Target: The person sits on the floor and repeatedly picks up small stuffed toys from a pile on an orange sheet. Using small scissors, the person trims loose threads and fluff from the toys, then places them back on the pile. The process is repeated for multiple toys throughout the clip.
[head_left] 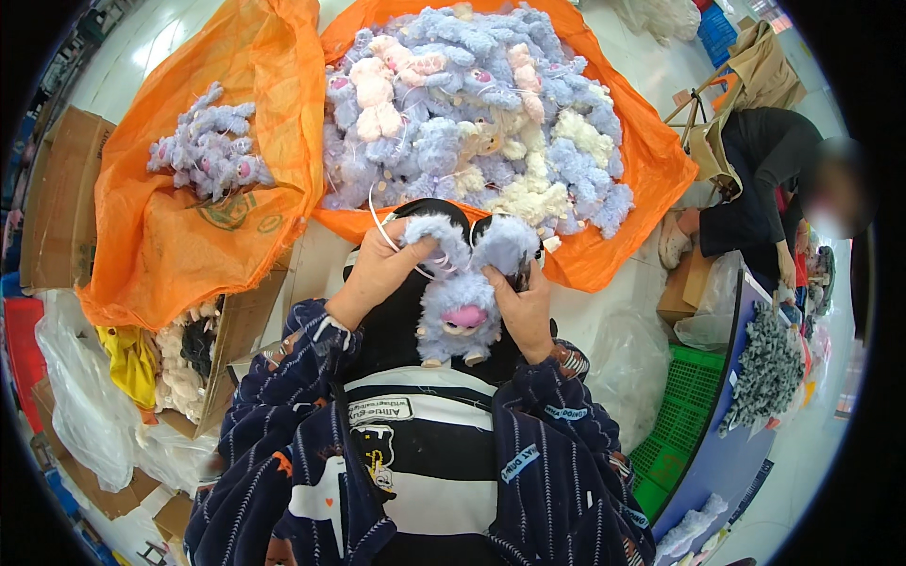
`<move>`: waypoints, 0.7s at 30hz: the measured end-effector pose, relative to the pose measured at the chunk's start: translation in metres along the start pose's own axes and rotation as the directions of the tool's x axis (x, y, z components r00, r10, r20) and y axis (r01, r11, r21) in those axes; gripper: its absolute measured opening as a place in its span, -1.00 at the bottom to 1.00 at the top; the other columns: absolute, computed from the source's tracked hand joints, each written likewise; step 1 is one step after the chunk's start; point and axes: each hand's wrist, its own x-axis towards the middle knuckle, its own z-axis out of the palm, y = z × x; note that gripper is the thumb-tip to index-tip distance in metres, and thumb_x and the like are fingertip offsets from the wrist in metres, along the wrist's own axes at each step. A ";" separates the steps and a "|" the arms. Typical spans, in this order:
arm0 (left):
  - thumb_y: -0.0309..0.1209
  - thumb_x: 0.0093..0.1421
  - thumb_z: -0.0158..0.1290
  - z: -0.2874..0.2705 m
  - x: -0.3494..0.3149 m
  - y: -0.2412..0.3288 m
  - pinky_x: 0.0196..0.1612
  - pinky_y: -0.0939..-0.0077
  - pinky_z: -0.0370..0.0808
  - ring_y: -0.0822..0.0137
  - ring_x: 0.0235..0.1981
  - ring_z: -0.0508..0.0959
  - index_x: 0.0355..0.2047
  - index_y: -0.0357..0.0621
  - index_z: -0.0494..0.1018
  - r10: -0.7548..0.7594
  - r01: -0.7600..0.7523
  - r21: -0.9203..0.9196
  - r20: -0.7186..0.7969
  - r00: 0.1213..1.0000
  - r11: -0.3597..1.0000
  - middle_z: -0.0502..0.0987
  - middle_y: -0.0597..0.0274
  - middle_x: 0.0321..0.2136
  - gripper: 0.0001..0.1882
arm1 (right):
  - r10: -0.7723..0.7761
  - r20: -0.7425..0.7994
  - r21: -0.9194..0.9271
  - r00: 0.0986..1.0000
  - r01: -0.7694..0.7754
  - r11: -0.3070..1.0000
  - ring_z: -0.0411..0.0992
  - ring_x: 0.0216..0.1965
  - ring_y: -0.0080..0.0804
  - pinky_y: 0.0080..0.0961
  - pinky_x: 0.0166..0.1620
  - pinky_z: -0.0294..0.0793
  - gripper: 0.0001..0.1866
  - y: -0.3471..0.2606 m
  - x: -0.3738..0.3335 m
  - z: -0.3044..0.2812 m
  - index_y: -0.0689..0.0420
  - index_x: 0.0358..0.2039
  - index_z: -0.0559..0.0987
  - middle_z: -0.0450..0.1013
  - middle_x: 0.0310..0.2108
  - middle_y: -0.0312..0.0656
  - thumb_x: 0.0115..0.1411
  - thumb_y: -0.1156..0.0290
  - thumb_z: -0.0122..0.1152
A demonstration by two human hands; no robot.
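A fluffy lilac plush toy [460, 307] with long ears and a pink muzzle rests on my lap, its feet toward me. My left hand [377, 272] pinches the toy's left ear [438, 238]. A thin white cord [385, 229] arcs up from that hand and curves back by the ear. Around the base of the other ear [508, 247] closes my right hand [525, 309], thumb on the fur. Something dark shows behind its thumb, too hidden to name.
Ahead, an orange sack [651, 189] bears a heap of lilac, cream and pink plush toys [462, 113]. Another orange sack [255, 85] at left holds several lilac toys [209, 151]. Cardboard boxes [66, 198] stand leftward. At right are a green crate [681, 406] and a bending person [755, 160].
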 end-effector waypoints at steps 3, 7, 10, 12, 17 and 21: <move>-0.39 0.22 -0.04 -0.006 0.000 -0.019 -0.12 0.48 0.44 0.42 -0.23 0.51 -0.06 -0.24 0.35 -0.162 0.174 -0.501 0.068 0.984 0.848 0.51 0.28 -0.24 -0.70 | 0.003 -0.007 0.003 1.000 -0.003 1.000 0.40 -0.21 -0.51 -0.58 -0.11 0.36 -0.61 0.011 0.002 -0.003 0.32 -0.09 0.40 0.46 -0.22 -0.18 0.09 0.45 0.21; -0.32 0.20 -0.02 -0.002 -0.013 -0.029 0.07 0.34 0.30 0.32 0.01 0.37 0.03 -0.18 0.24 -0.333 0.339 -0.688 0.148 0.931 0.642 0.37 0.14 -0.04 -0.58 | -0.007 -0.059 0.134 0.998 0.014 0.991 0.38 -0.18 -0.50 -0.57 -0.10 0.35 -0.62 0.016 0.002 -0.004 0.30 -0.09 0.39 0.43 -0.19 -0.21 0.09 0.45 0.21; -0.41 0.10 0.10 0.006 -0.036 -0.027 0.10 0.42 0.27 0.32 0.03 0.35 0.10 -0.24 0.17 -0.359 0.404 -0.083 0.325 0.875 0.911 0.34 0.15 0.00 -0.42 | 0.061 -0.053 0.274 0.997 -0.045 0.961 0.38 -0.15 -0.48 -0.56 -0.06 0.35 -0.60 0.016 -0.001 -0.004 0.29 -0.06 0.36 0.42 -0.16 -0.20 0.09 0.47 0.20; -0.42 0.07 0.13 0.018 -0.045 -0.022 0.09 0.45 0.28 0.37 0.01 0.35 0.11 -0.26 0.17 -0.414 0.447 -0.004 0.371 0.831 0.894 0.36 0.16 -0.01 -0.39 | 0.100 -0.025 0.345 0.995 -0.085 0.935 0.38 -0.17 -0.48 -0.55 -0.07 0.36 -0.61 0.018 -0.001 -0.004 0.27 -0.07 0.36 0.41 -0.17 -0.19 0.09 0.47 0.19; -0.41 0.05 0.17 0.034 -0.048 -0.033 0.04 0.51 0.30 0.46 -0.07 0.39 0.05 -0.26 0.26 -0.301 0.297 0.058 0.293 0.908 0.953 0.41 0.22 -0.08 -0.44 | 0.078 -0.095 0.223 0.992 -0.055 0.973 0.39 -0.20 -0.46 -0.56 -0.10 0.37 -0.59 0.015 0.005 -0.016 0.31 -0.05 0.34 0.42 -0.21 -0.19 0.11 0.45 0.17; -0.41 0.04 0.20 0.031 -0.040 -0.028 -0.07 0.53 0.40 0.47 -0.16 0.45 -0.03 -0.28 0.31 -0.375 0.390 -0.188 0.112 0.920 0.901 0.46 0.24 -0.15 -0.51 | -0.084 -0.043 -0.286 0.996 0.069 0.956 0.40 -0.33 -0.55 -0.63 -0.28 0.41 -0.65 -0.007 -0.018 -0.033 0.28 -0.14 0.43 0.43 -0.31 -0.22 0.05 0.48 0.24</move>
